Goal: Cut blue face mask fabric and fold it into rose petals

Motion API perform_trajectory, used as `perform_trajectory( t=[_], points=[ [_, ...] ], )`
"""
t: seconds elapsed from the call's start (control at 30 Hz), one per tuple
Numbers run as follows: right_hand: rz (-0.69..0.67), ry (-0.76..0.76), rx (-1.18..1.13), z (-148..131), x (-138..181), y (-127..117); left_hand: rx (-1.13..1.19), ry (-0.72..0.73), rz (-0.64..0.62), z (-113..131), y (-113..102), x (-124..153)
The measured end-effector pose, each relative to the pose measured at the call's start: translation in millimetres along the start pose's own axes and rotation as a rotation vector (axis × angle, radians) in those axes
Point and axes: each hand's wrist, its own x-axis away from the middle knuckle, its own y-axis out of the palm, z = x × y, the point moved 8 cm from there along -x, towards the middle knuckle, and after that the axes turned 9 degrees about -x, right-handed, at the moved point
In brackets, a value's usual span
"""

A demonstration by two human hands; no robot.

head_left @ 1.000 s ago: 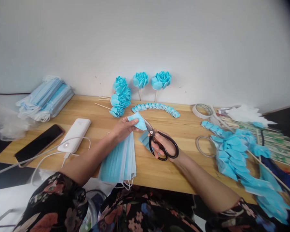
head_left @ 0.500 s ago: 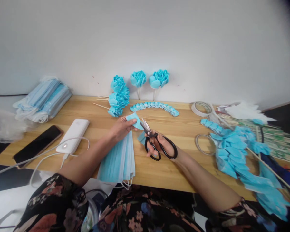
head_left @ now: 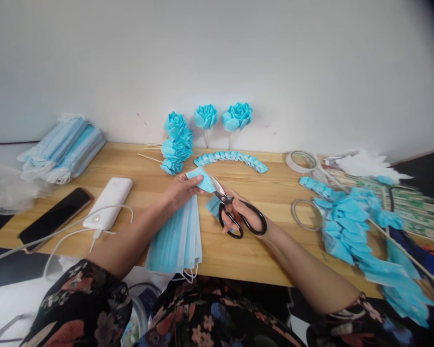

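Between the thumb and fingers of my left hand (head_left: 183, 190) is a small piece of light blue mask fabric (head_left: 203, 179). My right hand (head_left: 240, 212) grips black-handled scissors (head_left: 222, 196), the fingers through the loops. The blades point up and left, at the right edge of the fabric piece; whether they touch it I cannot tell. Below the blades, another blue scrap (head_left: 213, 206) lies on the table, partly behind the scissors. Blue face masks (head_left: 175, 241) lie fanned in a stack under my left wrist.
Blue fabric flowers (head_left: 178, 144) on sticks lie at the back, with two more upright against the wall. A curved pleated strip (head_left: 231, 156) is nearby. At left are a phone (head_left: 56, 217), a white power bank (head_left: 108, 202) and bundled masks (head_left: 65, 149); at right, a tape roll (head_left: 301, 162) and pleated strips (head_left: 347, 229).
The scissors have shifted slightly right and down, and their blades sit closer together. The fabric piece stays in my left hand, and more of the scrap below shows.
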Motion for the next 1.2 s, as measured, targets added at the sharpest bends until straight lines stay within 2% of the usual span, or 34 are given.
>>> perform_trajectory(
  t=[0.27,0.5,1.03,1.2],
  points=[
    [0.021,-0.014,-0.001,-1,0,2,-0.015,-0.02,-0.086,-6,9,2],
    [0.007,-0.026,-0.005,-3,0,3,0.014,-0.005,-0.022,0,3,0],
    [0.026,0.001,0.015,0,-2,-1,-0.004,-0.023,-0.098,-7,10,2],
    [0.064,-0.037,0.0,-3,-1,-2,0.011,-0.034,-0.085,-8,11,2]
  ],
)
